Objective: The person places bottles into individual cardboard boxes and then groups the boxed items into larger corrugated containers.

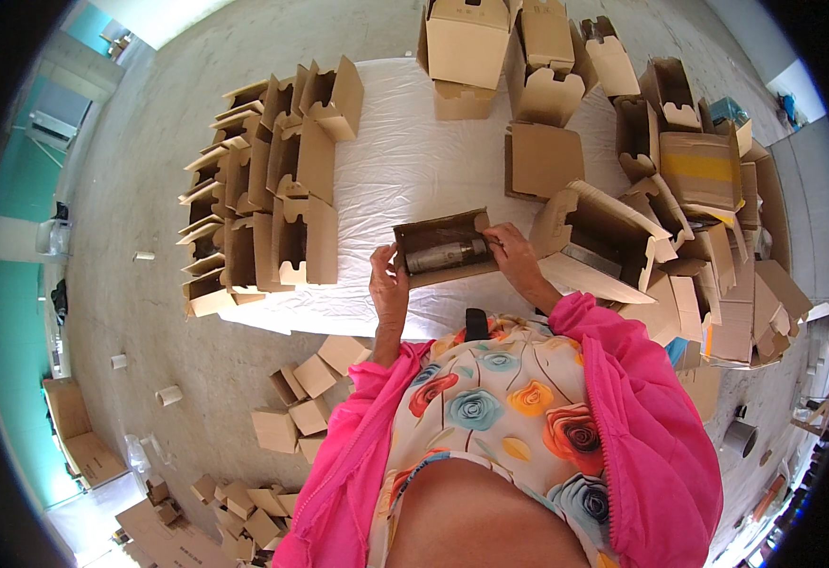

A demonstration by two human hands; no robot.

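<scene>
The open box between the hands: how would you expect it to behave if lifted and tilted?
The box would probably feel fairly stiff, since its cardboard walls look straight. Its top being open, the rounded grey cylinder inside might roll or slide out.

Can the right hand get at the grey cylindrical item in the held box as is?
Likely yes: no flap covers the grey cylindrical item in the open box, whose right end the right hand holds.
</scene>
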